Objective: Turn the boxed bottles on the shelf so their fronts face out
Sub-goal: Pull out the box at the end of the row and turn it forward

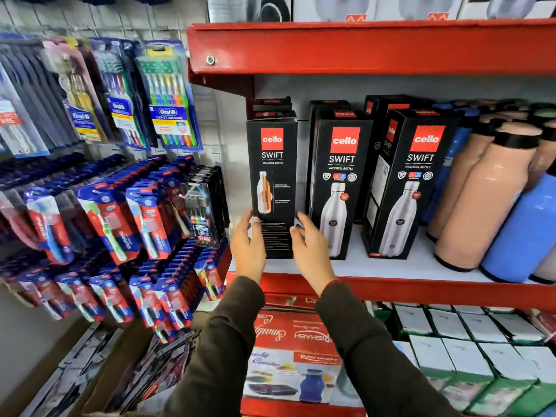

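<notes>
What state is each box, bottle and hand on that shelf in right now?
Left box: upright, a side panel facing out.
Middle box: upright, front out.
Right box: upright, angled, front mostly out.
Loose bottles: leaning, unboxed.
Left hand: open, at the left box's edge.
Right hand: open, at its other edge.

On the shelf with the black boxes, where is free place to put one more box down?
Bare white shelf shows along the front edge, between the middle box and the right box. Crowded: the flasks at right, and the left box between both hands.
</notes>
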Demonstrator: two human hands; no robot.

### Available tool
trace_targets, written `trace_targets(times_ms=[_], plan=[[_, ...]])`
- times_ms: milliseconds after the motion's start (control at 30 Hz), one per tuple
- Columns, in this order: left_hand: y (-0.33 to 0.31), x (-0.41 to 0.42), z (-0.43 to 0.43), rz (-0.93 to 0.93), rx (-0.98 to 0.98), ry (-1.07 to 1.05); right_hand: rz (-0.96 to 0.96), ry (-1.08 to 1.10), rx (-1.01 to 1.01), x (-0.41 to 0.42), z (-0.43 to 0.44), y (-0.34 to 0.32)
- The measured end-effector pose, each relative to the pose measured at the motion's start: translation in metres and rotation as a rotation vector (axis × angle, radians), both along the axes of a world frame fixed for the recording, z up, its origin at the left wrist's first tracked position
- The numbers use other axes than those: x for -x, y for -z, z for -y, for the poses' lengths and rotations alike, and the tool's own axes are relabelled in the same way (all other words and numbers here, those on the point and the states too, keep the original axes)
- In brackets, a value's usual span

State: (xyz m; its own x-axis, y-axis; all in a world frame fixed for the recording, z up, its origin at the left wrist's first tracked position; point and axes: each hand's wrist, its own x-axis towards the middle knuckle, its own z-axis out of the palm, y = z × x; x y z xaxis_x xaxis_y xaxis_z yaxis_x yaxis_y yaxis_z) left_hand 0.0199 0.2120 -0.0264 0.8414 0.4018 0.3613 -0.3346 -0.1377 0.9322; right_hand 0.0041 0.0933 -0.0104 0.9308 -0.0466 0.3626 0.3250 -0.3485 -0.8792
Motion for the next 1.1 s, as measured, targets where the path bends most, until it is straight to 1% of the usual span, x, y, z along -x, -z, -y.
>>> trace_targets(times_ms=[67, 200, 333, 433, 500, 600, 667, 767, 900, 1000, 1100], plan=[[-0.001, -0.005, -0.007, -0.036, 0.015, 0.093, -0.016, -0.009, 0.025, -0.003, -0.003, 0.003], [-0.005, 0.000, -0.014, -0.004, -0.008, 0.158, -0.020, -0.002, -0.005, -0.001, -0.009, 0.006], [-0.010, 0.005, -0.020, -0.045, 0.109, 0.152, 0.016, 0.017, -0.005, 0.000, -0.010, 0.001], [-0.020, 0.016, -0.022, -0.042, 0.243, 0.136, 0.054, 0.003, 0.025, -0.004, -0.010, -0.002], [-0.022, 0.020, -0.022, -0.006, 0.268, 0.096, 0.057, 0.007, 0.031, -0.007, -0.013, -0.004], [-0.022, 0.021, -0.024, 0.028, 0.274, 0.033, 0.081, 0.070, 0.044, -0.008, -0.020, -0.008], [-0.021, 0.021, -0.023, 0.043, 0.271, 0.006, 0.082, 0.112, 0.039, -0.008, -0.022, -0.010], [-0.021, 0.020, -0.022, 0.051, 0.240, -0.023, 0.057, 0.111, -0.005, -0.010, -0.020, -0.008], [-0.017, 0.009, -0.026, 0.106, 0.065, -0.080, 0.058, 0.084, -0.024, -0.011, -0.019, -0.005], [-0.017, -0.001, -0.033, 0.007, -0.001, 0.018, 0.063, 0.049, -0.036, -0.011, -0.018, -0.004], [-0.017, -0.006, -0.039, -0.082, 0.025, 0.153, 0.042, -0.011, -0.053, -0.012, -0.016, -0.005]])
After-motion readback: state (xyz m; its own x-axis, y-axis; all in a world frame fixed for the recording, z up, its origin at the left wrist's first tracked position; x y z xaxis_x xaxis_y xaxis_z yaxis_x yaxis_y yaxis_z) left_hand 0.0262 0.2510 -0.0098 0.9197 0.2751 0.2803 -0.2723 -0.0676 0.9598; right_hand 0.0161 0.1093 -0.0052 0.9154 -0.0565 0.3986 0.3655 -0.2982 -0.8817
